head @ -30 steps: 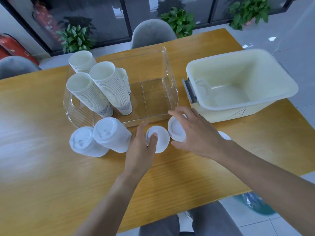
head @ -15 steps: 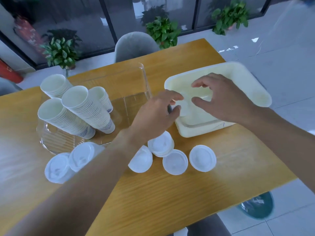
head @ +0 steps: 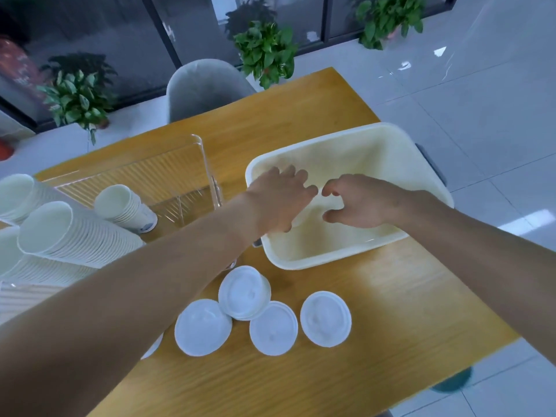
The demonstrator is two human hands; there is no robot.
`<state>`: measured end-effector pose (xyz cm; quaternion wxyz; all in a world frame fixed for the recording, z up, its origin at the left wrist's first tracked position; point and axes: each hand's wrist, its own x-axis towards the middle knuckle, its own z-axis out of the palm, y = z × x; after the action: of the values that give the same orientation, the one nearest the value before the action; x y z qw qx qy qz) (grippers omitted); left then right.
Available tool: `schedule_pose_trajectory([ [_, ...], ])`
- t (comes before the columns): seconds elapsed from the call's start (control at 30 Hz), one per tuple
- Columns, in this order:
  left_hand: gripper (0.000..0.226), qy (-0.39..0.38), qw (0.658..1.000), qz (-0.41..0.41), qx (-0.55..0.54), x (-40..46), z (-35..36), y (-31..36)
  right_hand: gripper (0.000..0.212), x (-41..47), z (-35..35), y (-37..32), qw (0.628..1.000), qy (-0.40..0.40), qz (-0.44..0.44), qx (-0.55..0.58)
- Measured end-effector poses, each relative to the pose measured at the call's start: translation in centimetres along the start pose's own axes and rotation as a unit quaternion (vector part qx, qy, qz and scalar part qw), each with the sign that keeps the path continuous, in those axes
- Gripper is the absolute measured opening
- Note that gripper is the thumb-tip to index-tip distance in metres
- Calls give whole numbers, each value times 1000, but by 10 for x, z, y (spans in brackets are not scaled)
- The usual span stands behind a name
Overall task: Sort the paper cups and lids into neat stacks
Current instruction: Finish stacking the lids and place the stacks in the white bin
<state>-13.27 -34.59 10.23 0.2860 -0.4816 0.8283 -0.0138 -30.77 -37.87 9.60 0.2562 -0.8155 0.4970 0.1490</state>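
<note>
Both hands reach down inside the cream plastic tub (head: 304, 263) at the right of the wooden table. My left hand (head: 279, 200) points its fingers downward and their tips are hidden. My right hand (head: 361, 203) is beside it, thumb and fingers loosely curled in a C with nothing visible between them. On the table in front of the tub lie white lids: a short stack (head: 243, 291) and three single lids (head: 203, 326) (head: 273, 328) (head: 325, 319). Stacks of paper cups (head: 75, 245) (head: 126, 206) lie tilted in the clear bin (head: 204, 164) at the left.
Another lid (head: 153, 347) peeks out under my left forearm. A grey chair (head: 204, 85) stands behind the table, with potted plants (head: 264, 52) beyond it. The table's right edge runs close beside the tub, with tiled floor past it.
Both hands left the lids on the table, rose over the tub and have now dropped inside it. The view has shifted right and closer.
</note>
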Motion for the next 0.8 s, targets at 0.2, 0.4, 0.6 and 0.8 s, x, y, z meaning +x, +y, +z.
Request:
schedule_pose_trajectory([
  [0.2, 84, -91, 994, 26, 58, 26, 14, 16, 42, 3, -1, 12, 999, 41, -14, 29],
  [0.4, 75, -98, 995, 2, -27, 32, 13, 13, 42, -4, -5, 17, 997, 57, -14, 59],
  [0.6, 85, -53, 993, -12, -108, 11, 4, 8, 49, -6, 1, 8, 999, 21, -10, 39],
  [0.8, 78, 79, 977, -41, -193, -28, -10, 1, 85, 9, 13, -12, 998, -68, 6, -11],
])
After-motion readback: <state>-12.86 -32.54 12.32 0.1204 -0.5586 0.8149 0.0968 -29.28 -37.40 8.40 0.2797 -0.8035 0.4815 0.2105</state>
